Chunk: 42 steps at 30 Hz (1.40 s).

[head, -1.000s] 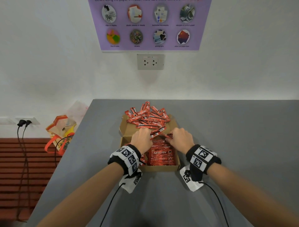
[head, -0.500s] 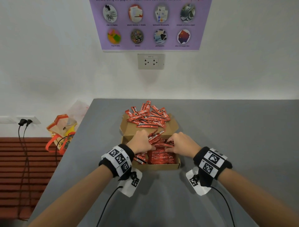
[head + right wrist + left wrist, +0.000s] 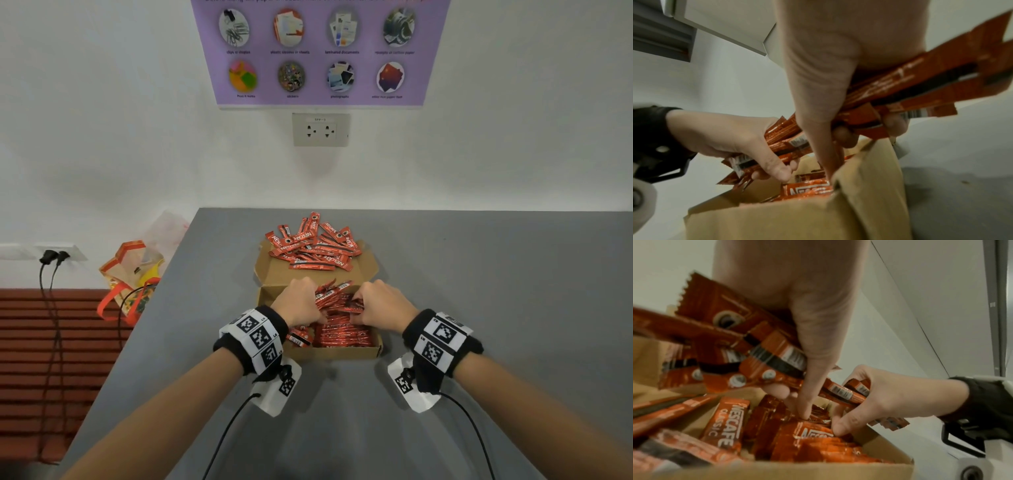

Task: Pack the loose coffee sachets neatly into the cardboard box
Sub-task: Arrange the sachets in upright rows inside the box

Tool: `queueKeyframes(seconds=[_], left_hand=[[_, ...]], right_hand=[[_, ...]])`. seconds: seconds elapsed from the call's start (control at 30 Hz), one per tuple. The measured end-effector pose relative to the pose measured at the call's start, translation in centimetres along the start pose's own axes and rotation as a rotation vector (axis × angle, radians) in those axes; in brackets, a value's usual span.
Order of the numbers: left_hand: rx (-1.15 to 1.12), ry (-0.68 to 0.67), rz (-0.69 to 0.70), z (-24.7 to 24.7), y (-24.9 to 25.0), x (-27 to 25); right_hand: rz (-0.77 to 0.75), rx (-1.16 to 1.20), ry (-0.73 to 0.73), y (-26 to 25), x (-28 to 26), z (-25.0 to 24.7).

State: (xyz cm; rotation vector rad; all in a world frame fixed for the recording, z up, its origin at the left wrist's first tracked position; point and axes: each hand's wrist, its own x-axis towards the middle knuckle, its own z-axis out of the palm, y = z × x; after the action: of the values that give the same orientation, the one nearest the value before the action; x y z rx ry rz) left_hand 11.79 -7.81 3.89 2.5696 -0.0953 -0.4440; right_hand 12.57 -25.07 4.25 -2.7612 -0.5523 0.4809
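A brown cardboard box [image 3: 337, 353] sits open on the grey table, its lid [image 3: 274, 270] folded back flat. Red coffee sachets lie in rows inside the box [image 3: 346, 337]. A loose heap of sachets [image 3: 311, 245] rests on the lid. My left hand [image 3: 301, 303] grips a bundle of sachets [image 3: 748, 344] over the box. My right hand [image 3: 378, 303] grips another bundle [image 3: 910, 84] beside it. Both thumbs point down into the box, onto the packed sachets [image 3: 813, 433].
The table's left edge [image 3: 137, 322] runs close to the box. A colourful bag [image 3: 133, 277] stands on the floor beyond that edge, near plugged cables [image 3: 51, 260]. A wall socket [image 3: 320, 130] and a purple poster [image 3: 320, 51] hang behind the table.
Both hands have drawn back from the heap on the lid, carrying sachets, and have come down over the box's inside.
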Motion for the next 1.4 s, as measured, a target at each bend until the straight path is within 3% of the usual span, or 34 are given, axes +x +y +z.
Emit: queueKeyframes(seconds=[0.2, 0.47, 0.63, 0.7, 0.87, 1.1, 1.2, 1.3, 1.4], left_hand=[[0.001, -0.006, -0.030, 0.8, 0.0, 0.2], [-0.043, 0.162, 0.011, 0.1, -0.8, 0.6], [-0.076, 0.260, -0.055, -1.2, -1.1, 0.6], [-0.002, 0.221, -0.098, -2.0, -1.6, 0.4], [0.236, -0.059, -0.170, -3.4, -1.9, -0.8], [0.220, -0.206, 0.060, -3.4, -2.6, -2.0], [0.276, -0.085, 0.028, -2.8, -3.6, -1.9], [0.147, 0.091, -0.100, -1.9, -4.2, -1.3], [0.078, 0.135, -0.178, -1.4, -3.5, -1.1]], right_hand=[[0.016, -0.018, -0.001, -0.2, 0.1, 0.1], [-0.025, 0.082, -0.020, 0.3, -0.3, -0.1], [-0.046, 0.069, 0.026, 0.4, -0.6, 0.3], [-0.021, 0.135, 0.099, 0.6, -0.5, -0.1], [0.068, 0.135, 0.211, 0.9, -0.4, 0.0], [0.123, 0.135, 0.126, 1.3, -0.3, 2.0], [0.118, 0.155, 0.132, 1.5, -0.2, 1.9], [0.119, 0.154, 0.133, 1.6, -0.1, 2.0], [0.126, 0.160, 0.138, 1.6, -0.1, 2.1]])
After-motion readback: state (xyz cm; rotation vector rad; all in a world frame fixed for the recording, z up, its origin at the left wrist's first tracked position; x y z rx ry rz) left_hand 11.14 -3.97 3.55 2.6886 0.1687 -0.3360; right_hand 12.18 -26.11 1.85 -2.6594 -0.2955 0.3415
